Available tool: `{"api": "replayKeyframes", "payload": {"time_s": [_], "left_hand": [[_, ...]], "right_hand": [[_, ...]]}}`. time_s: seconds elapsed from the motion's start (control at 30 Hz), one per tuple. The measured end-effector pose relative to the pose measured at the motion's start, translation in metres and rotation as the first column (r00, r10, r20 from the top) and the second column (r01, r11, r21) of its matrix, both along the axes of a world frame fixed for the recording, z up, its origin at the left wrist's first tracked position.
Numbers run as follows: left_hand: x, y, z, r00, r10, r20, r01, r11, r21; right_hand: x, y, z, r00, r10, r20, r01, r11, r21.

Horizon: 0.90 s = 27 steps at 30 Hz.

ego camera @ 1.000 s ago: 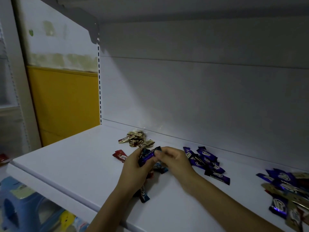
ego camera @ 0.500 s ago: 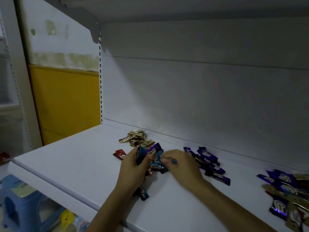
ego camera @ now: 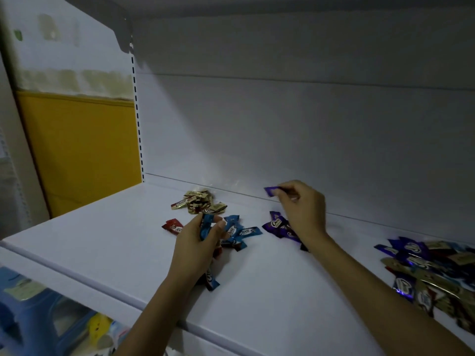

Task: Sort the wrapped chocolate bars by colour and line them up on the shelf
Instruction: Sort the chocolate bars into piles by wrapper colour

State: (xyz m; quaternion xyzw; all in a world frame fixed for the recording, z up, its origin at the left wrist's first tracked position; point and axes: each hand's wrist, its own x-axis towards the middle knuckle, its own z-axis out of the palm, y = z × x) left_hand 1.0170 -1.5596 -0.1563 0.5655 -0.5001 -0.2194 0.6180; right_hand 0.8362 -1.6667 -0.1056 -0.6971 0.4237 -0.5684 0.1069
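- Status: colour sorting is partway done and lining-up has not started. Nothing on the shelf (ego camera: 102,242) sits in a row; every group is a loose heap.
- Colour groups formed: 4.
  - gold heap (ego camera: 200,202), at the back, close to the rear panel (ego camera: 282,137)
  - red bar (ego camera: 172,226), just left of the left hand (ego camera: 196,245)
  - blue heap (ego camera: 239,232), mid-shelf
  - purple heap (ego camera: 279,226), right of the blue, partly hidden by the right hand (ego camera: 303,209)
- Left to do: 1 mixed pile (ego camera: 431,268) at the far right, well apart from the sorted groups, with purple, gold and blue wrappers overlapping. After that, all groups need straightening into lines.
- Left hand: fingers and thumb curl round 1 blue bar (ego camera: 205,227), held just beside the blue heap.
- Right hand: fingertips pinch 1 purple bar (ego camera: 271,190) in the air above the purple heap, near the rear panel.
- Stray: 1 stray blue bar (ego camera: 212,277) lies under the left wrist, apart from its heap.
- Counts:
  - red alone: 1
  - blue in heap: about 4
  - gold: about 6
  - Heap counts are approximate because the light is dim and the wrappers overlap.
  - purple heap and mixed pile: not countable
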Motion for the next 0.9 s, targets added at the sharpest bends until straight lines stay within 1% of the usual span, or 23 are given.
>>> {"api": "replayKeyframes", "payload": {"time_s": [0.03,0.07,0.13,0.17,0.23,0.27,0.33,0.37,0.4,0.47,0.5,0.53,0.57,0.6,0.67,0.7,0.73,0.77,0.8,0.83,0.9], "left_hand": [[0.0,-0.001,0.0,1.0,0.001,-0.001,-0.001,1.0,0.003],[-0.001,-0.001,0.0,1.0,0.0,-0.007,0.0,1.0,0.003],[-0.001,-0.002,0.0,1.0,0.0,-0.014,0.001,1.0,0.006],[-0.001,-0.002,0.0,1.0,0.004,-0.012,-0.004,1.0,0.01],[0.0,-0.002,0.0,1.0,0.025,0.001,-0.025,1.0,0.017],[0.001,-0.002,0.0,0.999,0.036,0.004,-0.036,0.999,0.022],[0.001,-0.002,0.0,0.999,0.042,-0.013,-0.042,0.999,0.024],[0.001,-0.002,0.0,0.999,0.042,-0.032,-0.042,0.999,0.023],[0.0,-0.002,0.001,0.997,0.051,-0.052,-0.05,0.999,0.02],[0.0,-0.002,0.003,0.99,0.102,-0.095,-0.101,0.995,0.011],[0.001,-0.002,0.004,0.983,0.132,-0.129,-0.133,0.991,0.001],[0.002,-0.002,0.005,0.972,0.161,-0.17,-0.165,0.986,-0.009],[0.003,-0.002,0.006,0.96,0.188,-0.207,-0.196,0.981,-0.014],[0.003,-0.001,0.006,0.948,0.214,-0.237,-0.224,0.975,-0.016],[0.006,0.001,0.008,0.921,0.255,-0.296,-0.269,0.963,-0.009],[0.007,0.001,0.009,0.904,0.272,-0.329,-0.288,0.958,0.0],[0.008,0.002,0.009,0.885,0.284,-0.368,-0.301,0.953,0.012],[0.009,0.002,0.01,0.862,0.29,-0.416,-0.309,0.951,0.023],[0.009,0.003,0.011,0.834,0.291,-0.469,-0.313,0.949,0.034],[0.01,0.003,0.012,0.804,0.289,-0.52,-0.312,0.949,0.044],[0.012,0.004,0.015,0.755,0.258,-0.603,-0.286,0.957,0.051]], "right_hand": [[-0.018,-0.008,-0.003,0.988,-0.094,-0.124,0.086,0.994,-0.071],[-0.033,-0.014,-0.01,0.953,-0.166,-0.251,0.147,0.985,-0.092],[-0.049,-0.022,-0.031,0.844,-0.23,-0.485,0.245,0.969,-0.033],[-0.052,-0.024,-0.041,0.787,-0.237,-0.57,0.292,0.956,0.006],[-0.054,-0.029,-0.049,0.746,-0.265,-0.611,0.365,0.93,0.041],[-0.053,-0.03,-0.048,0.733,-0.294,-0.613,0.39,0.921,0.025],[-0.051,-0.028,-0.045,0.706,-0.361,-0.61,0.398,0.914,-0.081],[-0.048,-0.024,-0.041,0.723,-0.374,-0.581,0.371,0.919,-0.131],[-0.042,-0.019,-0.035,0.769,-0.356,-0.531,0.317,0.934,-0.166],[-0.023,-0.001,-0.022,0.859,-0.249,-0.447,0.152,0.958,-0.241],[-0.011,0.011,-0.017,0.88,-0.175,-0.441,0.056,0.961,-0.271],[0.001,0.023,-0.013,0.884,-0.091,-0.458,-0.04,0.963,-0.267],[0.014,0.037,-0.011,0.876,0.012,-0.481,-0.133,0.966,-0.219],[0.026,0.051,-0.011,0.854,0.122,-0.505,-0.218,0.967,-0.134],[0.048,0.076,-0.019,0.768,0.307,-0.562,-0.334,0.941,0.057],[0.056,0.085,-0.024,0.726,0.398,-0.56,-0.377,0.913,0.16],[0.062,0.09,-0.029,0.705,0.494,-0.509,-0.42,0.869,0.262],[0.066,0.093,-0.031,0.702,0.578,-0.416,-0.463,0.814,0.349],[0.066,0.095,-0.033,0.707,0.631,-0.32,-0.501,0.766,0.403],[0.066,0.095,-0.034,0.707,0.659,-0.258,-0.529,0.734,0.426],[0.067,0.095,-0.036,0.689,0.693,-0.21,-0.571,0.698,0.431]]}}
